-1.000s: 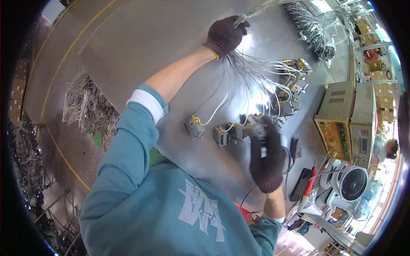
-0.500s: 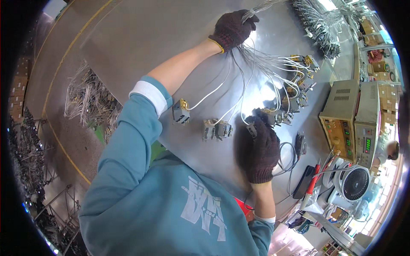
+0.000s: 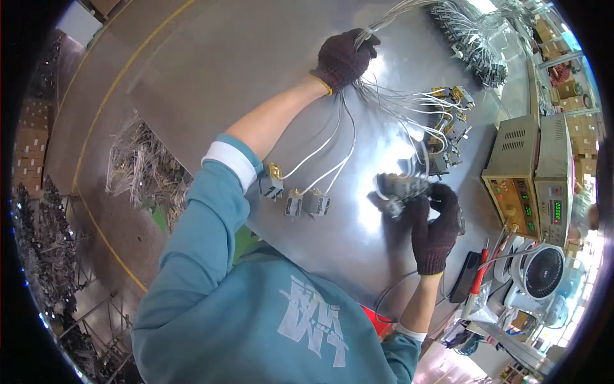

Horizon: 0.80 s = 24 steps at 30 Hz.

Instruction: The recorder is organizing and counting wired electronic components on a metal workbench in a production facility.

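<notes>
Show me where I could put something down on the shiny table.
The biggest bare patch of table lies between the left hand and the table's left edge. Another lies between the three small connectors and the teal shirt. To the right it's crowded: wires, more connectors, metal boxes and a fan.

Near 12 o'clock, the gloved left hand (image 3: 347,59) squeezes a bunch of thin wires (image 3: 385,20). Just past 3 o'clock, the gloved right hand (image 3: 438,230) is by gray blocks (image 3: 408,187) (too blurry to tell if it grips them). More blocks (image 3: 458,128) sit at 2 o'clock on the counter (image 3: 256,70). Two boxes (image 3: 511,157) with green lights (image 3: 558,210) stand at 3 o'clock.
</notes>
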{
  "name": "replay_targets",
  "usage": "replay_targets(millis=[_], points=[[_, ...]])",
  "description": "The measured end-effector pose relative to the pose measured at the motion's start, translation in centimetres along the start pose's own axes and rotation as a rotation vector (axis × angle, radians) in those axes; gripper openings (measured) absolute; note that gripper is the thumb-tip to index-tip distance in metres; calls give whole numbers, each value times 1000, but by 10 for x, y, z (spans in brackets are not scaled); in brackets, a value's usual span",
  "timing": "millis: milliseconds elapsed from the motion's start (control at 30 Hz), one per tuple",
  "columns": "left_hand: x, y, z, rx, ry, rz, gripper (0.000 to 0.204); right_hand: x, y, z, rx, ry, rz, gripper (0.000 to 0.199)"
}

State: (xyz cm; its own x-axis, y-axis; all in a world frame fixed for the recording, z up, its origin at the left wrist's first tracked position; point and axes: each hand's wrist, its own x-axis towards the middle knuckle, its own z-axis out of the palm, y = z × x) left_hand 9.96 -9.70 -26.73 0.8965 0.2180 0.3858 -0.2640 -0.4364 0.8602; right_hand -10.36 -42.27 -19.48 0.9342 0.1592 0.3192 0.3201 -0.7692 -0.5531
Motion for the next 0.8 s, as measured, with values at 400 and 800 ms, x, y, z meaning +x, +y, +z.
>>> replay_targets(millis=[400,800], points=[[-4,-14,-2,76,3,133,30,6,18,10,-433,24,-68,45],[-13,-26,-5,-175,60,-37,30,16,13,41,131,57,235,76]])
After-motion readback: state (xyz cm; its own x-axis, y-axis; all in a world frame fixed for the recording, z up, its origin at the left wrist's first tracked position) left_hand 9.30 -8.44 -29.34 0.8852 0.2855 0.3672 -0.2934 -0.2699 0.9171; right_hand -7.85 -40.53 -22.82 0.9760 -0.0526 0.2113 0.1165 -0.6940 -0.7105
